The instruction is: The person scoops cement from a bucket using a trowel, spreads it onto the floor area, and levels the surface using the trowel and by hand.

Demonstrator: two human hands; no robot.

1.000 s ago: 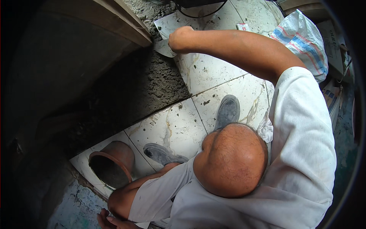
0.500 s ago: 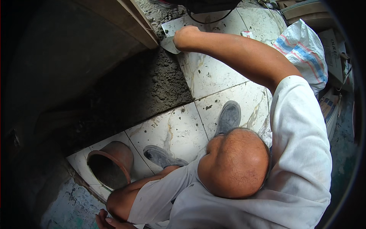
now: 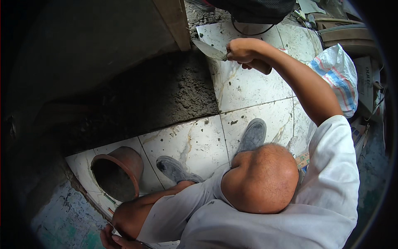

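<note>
My right hand (image 3: 244, 50) is closed round the handle of a trowel at the far side. The trowel's pointed metal blade (image 3: 210, 50) reaches left over the edge of a white marble-patterned tile (image 3: 242, 89), its tip close to the foot of a wooden post (image 3: 174, 25). Below the blade lies a bed of dark, crumbly wet mortar (image 3: 191, 93) in a gap of the tiled floor. At the lower left, my left hand (image 3: 114, 240) rests by my left knee, its fingers loosely curled and apart, with nothing seen in it.
A tipped brown bucket (image 3: 139, 166) lies on the tiles beside my left leg. A striped white sack (image 3: 338, 79) and boxes (image 3: 362, 81) stand at the right. A black bag-like object (image 3: 261, 10) hangs over the far tiles. Mortar crumbs dot the tiles.
My right hand has drawn the trowel back from the corner by the post and turned it, so the handle now shows. The view has shifted slightly. My left hand stays by the knee.
</note>
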